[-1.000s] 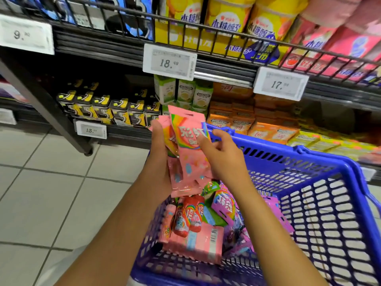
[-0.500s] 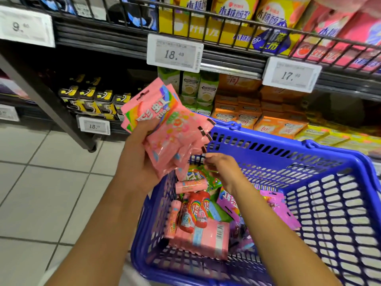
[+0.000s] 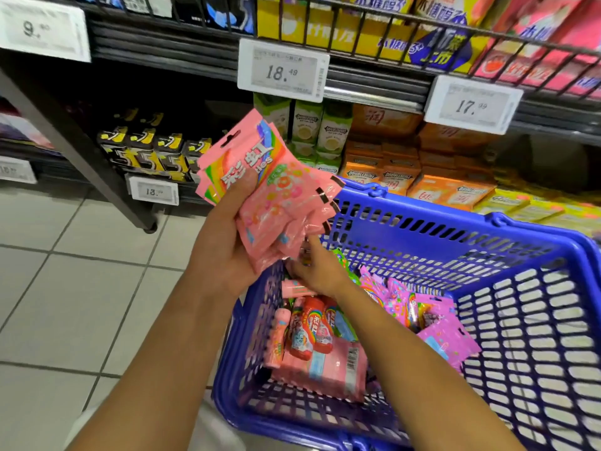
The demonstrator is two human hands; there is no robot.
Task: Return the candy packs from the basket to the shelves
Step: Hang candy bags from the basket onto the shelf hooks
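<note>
Above the basket (image 3: pixel 487 242), fanned pink packs (image 3: pixel 276 203)

The floor (image 3: pixel 65 288) has pale square tiles. White price tags hang in front: one says 18.49 (image 3: pixel 282 70), one says 17.99 (image 3: pixel 473 105). Black gum boxes (image 3: pixel 153 151) sit low on the left. Orange gum boxes (image 3: pixel 422 177) sit beside green ones (image 3: pixel 320 131).

Pale tiled floor (image 3: pixel 65 288) lies left; dark shelves (image 3: pixel 162 50) with wire rails and price tags (image 3: pixel 282 71) stand far.
</note>
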